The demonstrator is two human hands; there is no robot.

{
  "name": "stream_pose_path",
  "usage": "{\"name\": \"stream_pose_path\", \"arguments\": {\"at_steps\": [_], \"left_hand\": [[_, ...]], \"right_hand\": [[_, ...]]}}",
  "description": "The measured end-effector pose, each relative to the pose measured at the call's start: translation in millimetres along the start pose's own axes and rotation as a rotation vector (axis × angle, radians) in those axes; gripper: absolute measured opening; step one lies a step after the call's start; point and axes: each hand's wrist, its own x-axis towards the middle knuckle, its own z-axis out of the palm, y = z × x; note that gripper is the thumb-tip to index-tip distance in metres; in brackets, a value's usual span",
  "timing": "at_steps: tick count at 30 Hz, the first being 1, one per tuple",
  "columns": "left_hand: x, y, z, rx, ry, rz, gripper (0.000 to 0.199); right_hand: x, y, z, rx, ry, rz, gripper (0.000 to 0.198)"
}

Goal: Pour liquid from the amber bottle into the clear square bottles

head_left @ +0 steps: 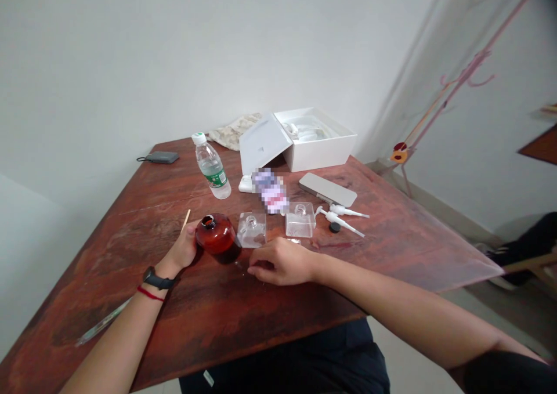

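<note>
A round, dark amber bottle point(217, 235) without a cap stands uncovered at its neck, its lower part dark with liquid or shade. My left hand point(187, 246) is closed against its left side, fingers partly hidden behind it. A thin wooden stick point(186, 219) juts up just behind that hand. To the right of the bottle, my right hand point(282, 261) hovers low over the tabletop with curled fingers; whatever they hold, if anything, is hidden. Two clear square bottles, a left one point(252, 236) and a right one point(300, 223), stand uncapped beyond my right hand.
White pump heads point(343, 221) and a black cap point(335, 227) lie to the right on the wooden table point(200, 330). Further back are a water bottle point(213, 170), a phone point(270, 192), a grey case point(327, 190), a white box point(322, 150) and a dark power bank point(163, 158).
</note>
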Motion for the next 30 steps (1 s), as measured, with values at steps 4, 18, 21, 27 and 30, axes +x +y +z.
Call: {"name": "stream_pose_path", "arguments": {"at_steps": [4,18,21,27,30], "left_hand": [[-0.3,1.3,-0.5,0.013,-0.006,-0.001,0.1],[1.2,8.5,-1.8,0.042,-0.009,0.004,0.094],[1.3,8.7,-1.9,0.031,-0.008,0.006,0.095],[2.6,10.4,-1.5,0.012,0.007,0.006,0.083],[4.0,11.1,-0.8,-0.007,0.033,-0.001,0.079]], "right_hand": [[-0.3,0.2,0.3,-0.003,0.012,0.007,0.009],[-0.7,1.5,1.2,0.003,-0.002,0.014,0.011],[-0.8,1.2,0.8,-0.015,-0.017,0.017,0.012],[-0.4,-0.1,-0.2,-0.039,-0.023,0.023,0.014],[-0.3,-1.2,-1.3,-0.035,-0.041,0.031,0.015]]}}
